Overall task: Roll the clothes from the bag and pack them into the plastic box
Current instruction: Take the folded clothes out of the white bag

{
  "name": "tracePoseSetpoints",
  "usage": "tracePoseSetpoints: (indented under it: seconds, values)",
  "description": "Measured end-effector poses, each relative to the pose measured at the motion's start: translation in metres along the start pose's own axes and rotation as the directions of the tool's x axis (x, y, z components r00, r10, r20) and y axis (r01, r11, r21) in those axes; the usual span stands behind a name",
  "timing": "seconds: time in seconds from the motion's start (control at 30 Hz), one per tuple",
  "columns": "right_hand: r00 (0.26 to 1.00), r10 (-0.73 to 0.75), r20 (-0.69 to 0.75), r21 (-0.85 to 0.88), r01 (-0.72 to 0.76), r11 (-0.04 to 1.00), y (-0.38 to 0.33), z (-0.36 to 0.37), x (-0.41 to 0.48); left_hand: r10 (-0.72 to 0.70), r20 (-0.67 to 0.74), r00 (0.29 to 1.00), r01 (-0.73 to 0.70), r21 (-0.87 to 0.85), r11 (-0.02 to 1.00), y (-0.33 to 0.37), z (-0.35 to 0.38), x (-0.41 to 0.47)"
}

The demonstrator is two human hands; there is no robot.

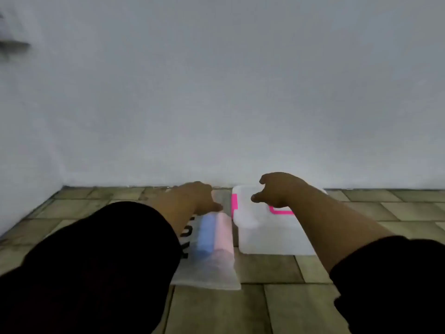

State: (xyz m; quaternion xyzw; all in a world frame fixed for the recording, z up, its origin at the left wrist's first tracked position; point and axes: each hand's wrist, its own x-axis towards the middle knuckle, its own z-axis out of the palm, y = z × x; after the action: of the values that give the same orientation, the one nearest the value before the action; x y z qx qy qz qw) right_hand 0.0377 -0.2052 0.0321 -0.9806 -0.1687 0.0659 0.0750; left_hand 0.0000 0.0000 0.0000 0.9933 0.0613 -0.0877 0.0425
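1. The left hand (199,196) reaches to the far end of the bag (207,273). Its fingers point down and away from me, hidden behind the back of the hand, so I cannot tell whether they pinch the plastic or only touch it.
2. The right hand (279,189) has its fingers loosely curled and its thumb held apart, with nothing in its grasp. It hangs over the near-left part of the plastic box (265,237), close to the pink handle (281,211). I cannot tell whether it touches the lid.
3. The clothes are inside the bag: a blue garment (206,235) and a pink garment (224,235) lie side by side, showing through the translucent plastic.
4. The bag lies flat on the tiled floor (289,309), just beside the box on its left, and the box sits close to the wall (216,92). Its lid appears to be on, with a pink latch (234,201) at its left end.
5. I judge this to be the very start: nothing is out of the bag, nothing is rolled, and the box looks unopened.
6. The next move calls for a firm hold on the bag's mouth so the garments can be drawn out. The latch must also be released, so the lid can come off before any packing.
7. Dark sleeves (96,273) cover both upper arms.
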Motion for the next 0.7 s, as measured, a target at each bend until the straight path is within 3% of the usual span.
tracePoseSetpoints:
  seconds: [0.17,0.33,0.7]
  values:
    - [0.989,0.103,0.108,-0.023,-0.101,0.995,0.012,0.063,-0.015,-0.175,0.192,0.966,0.163,0.077,0.984,-0.002,0.073,-0.003]
    - [0.997,0.073,0.006,-0.096,-0.072,0.993,0.017,0.080,0.004,-0.248,0.332,0.910,0.271,-0.026,0.962,0.005,0.104,0.002]
    - [0.997,0.062,-0.039,-0.103,-0.066,0.993,0.011,0.073,0.115,-0.330,0.319,0.888,0.375,-0.089,0.923,0.018,0.118,0.029]
